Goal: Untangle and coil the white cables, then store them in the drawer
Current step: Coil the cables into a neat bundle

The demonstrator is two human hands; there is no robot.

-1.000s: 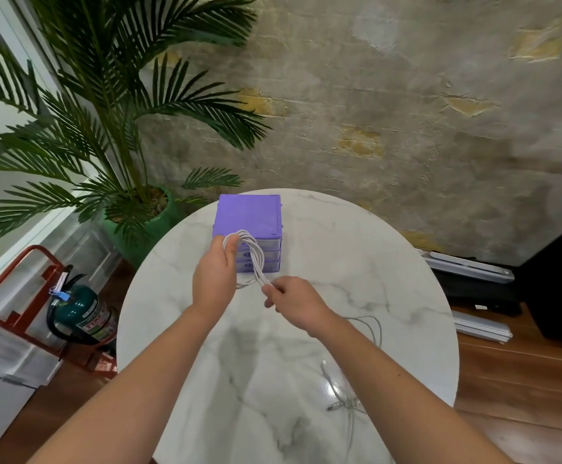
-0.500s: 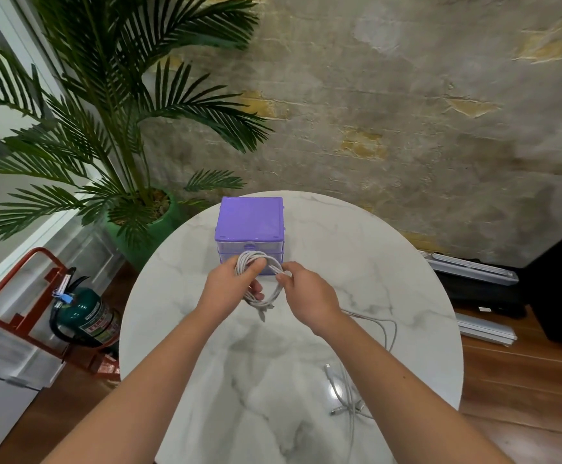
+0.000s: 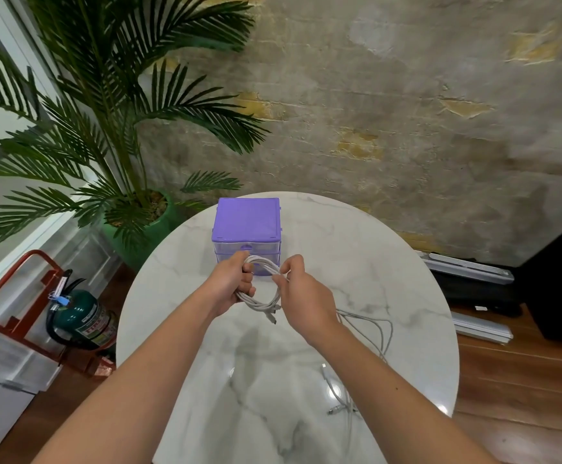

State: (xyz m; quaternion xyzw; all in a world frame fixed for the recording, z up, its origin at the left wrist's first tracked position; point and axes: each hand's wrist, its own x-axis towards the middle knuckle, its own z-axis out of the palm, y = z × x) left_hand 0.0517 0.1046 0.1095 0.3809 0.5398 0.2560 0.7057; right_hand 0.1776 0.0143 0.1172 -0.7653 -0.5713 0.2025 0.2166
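Note:
A coiled white cable (image 3: 262, 289) hangs in the air just in front of the purple drawer unit (image 3: 246, 220), whose drawers are closed. My left hand (image 3: 231, 283) grips the coil's left side. My right hand (image 3: 301, 298) pinches the coil's right side, and a plug end dangles below. More loose white cables (image 3: 371, 329) lie on the marble table (image 3: 373, 262) to the right, partly hidden behind my right forearm, with plug ends near the front.
A potted palm (image 3: 138, 209) stands behind the table on the left. A green fire extinguisher (image 3: 78, 321) in a red stand sits on the floor at left. Grey rails and a black object lie on the floor at right.
Both hands have drawn closer together and lowered in front of the drawers. The cable has gone from a stretched loop to a round coil held on both sides.

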